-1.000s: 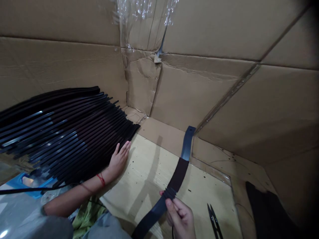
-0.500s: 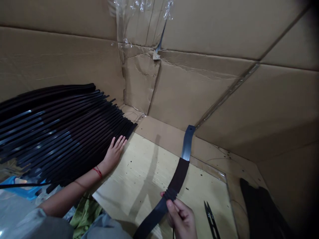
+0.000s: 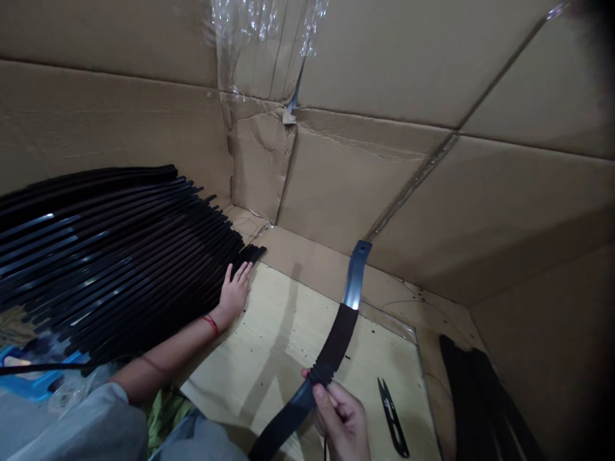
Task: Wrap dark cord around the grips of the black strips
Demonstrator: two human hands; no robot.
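Curved dark strip [image 3: 339,336] was pinched in grip of right hand [image 3: 343,416], six o'clock. Strip pile [image 3: 158,250] was touched by left hand [image 3: 234,299], grip spread, eight o'clock.

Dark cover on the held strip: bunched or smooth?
Both: the dark cover is bunched into tight ridges beside the right hand, smooth toward the strip's shiny end.

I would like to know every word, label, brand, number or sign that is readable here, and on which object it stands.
There is no readable text.
None shows on the curved strip, the stacked dark strips or the cardboard walls.
The thread snips are too small to tell any marking.
The blue tray's contents are too blurred.
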